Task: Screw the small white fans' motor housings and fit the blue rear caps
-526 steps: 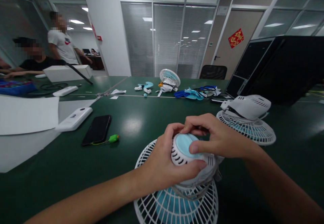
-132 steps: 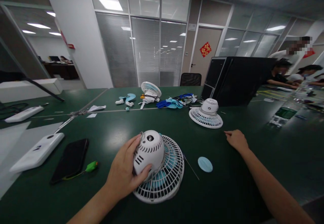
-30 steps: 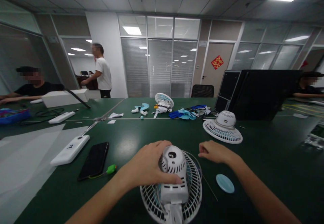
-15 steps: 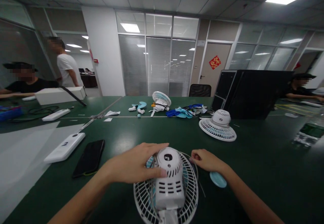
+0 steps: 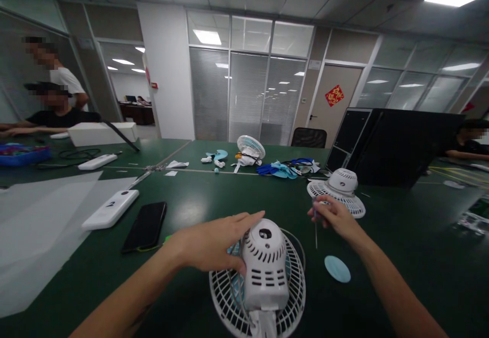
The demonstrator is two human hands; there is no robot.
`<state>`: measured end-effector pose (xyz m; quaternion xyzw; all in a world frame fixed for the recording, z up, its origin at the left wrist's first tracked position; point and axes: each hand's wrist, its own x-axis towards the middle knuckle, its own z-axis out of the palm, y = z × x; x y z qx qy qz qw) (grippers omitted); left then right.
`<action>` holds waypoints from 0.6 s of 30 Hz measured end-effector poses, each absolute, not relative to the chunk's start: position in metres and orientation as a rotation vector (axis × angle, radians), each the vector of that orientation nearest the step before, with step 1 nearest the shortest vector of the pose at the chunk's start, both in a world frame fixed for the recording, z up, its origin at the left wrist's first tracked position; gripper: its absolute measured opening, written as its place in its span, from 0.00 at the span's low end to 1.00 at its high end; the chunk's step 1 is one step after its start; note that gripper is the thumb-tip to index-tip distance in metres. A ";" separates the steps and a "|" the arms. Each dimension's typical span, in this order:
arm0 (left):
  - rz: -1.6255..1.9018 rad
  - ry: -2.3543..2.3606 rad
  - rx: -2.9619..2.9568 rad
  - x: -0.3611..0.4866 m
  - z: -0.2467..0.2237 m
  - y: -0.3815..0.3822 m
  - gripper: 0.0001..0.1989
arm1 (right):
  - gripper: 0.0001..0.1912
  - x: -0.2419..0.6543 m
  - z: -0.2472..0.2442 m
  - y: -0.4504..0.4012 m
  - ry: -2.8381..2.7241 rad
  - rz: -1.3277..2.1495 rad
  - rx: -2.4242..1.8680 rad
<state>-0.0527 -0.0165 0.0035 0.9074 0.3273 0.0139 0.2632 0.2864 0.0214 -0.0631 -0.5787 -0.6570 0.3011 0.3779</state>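
A white electric fan [image 5: 267,282] lies face down in front of me, its motor housing upward and its grille against the table. My left hand [image 5: 214,243] grips the left side of that housing, thumb low and fingers over the top. In the raised fingers of my right hand [image 5: 330,213] is a screwdriver [image 5: 316,233], its thin metal shaft pointing down, apart from the fan. A light blue oval disc [image 5: 337,268] lies on the table beneath my right wrist. Behind the right hand rests a second white fan head [image 5: 343,182], also face down.
A third small fan [image 5: 250,149] stands farther back, beside blue gloves [image 5: 278,169] and blue fan blades [image 5: 217,154]. To the left lie a black phone [image 5: 145,226] and a white power bank [image 5: 111,209]. A black computer case [image 5: 397,144] stands at right. Other people sit and stand nearby.
My right hand has moved from the fan's right edge up and to the right, with the screwdriver now plainly visible. The left hand stays on the fan. The view has shifted slightly.
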 end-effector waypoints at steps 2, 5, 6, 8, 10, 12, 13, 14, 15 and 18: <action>0.009 0.884 2.460 -0.051 -0.002 -0.015 0.54 | 0.34 0.280 -0.039 0.014 -1.549 0.709 -1.344; 0.005 0.851 2.494 -0.048 -0.012 -0.013 0.55 | 0.36 0.248 -0.004 -0.005 -1.313 0.646 -0.950; 0.013 0.823 2.508 -0.048 -0.015 -0.013 0.55 | 0.32 0.232 0.005 -0.011 -1.298 0.625 -0.825; 0.028 0.762 2.520 -0.048 -0.018 -0.012 0.56 | 0.21 0.201 0.019 -0.023 -1.359 0.535 -0.638; 0.031 0.711 2.496 -0.049 -0.017 -0.013 0.58 | 0.12 0.176 0.023 -0.030 -1.461 0.430 -0.518; 0.059 0.682 2.438 -0.050 -0.012 -0.014 0.57 | 0.10 0.162 0.018 -0.033 -1.559 0.378 -0.446; 0.088 0.674 2.407 -0.049 -0.010 -0.015 0.55 | 0.11 0.158 0.014 -0.033 -1.606 0.377 -0.423; 0.126 0.676 2.381 -0.048 -0.007 -0.017 0.52 | 0.12 0.158 0.009 -0.032 -1.657 0.389 -0.409; 0.170 0.693 2.363 -0.046 -0.005 -0.018 0.48 | 0.14 0.158 0.005 -0.031 -1.705 0.403 -0.403; 0.283 0.821 2.358 -0.039 -0.005 -0.022 0.40 | 0.18 0.165 -0.004 -0.027 -1.806 0.433 -0.417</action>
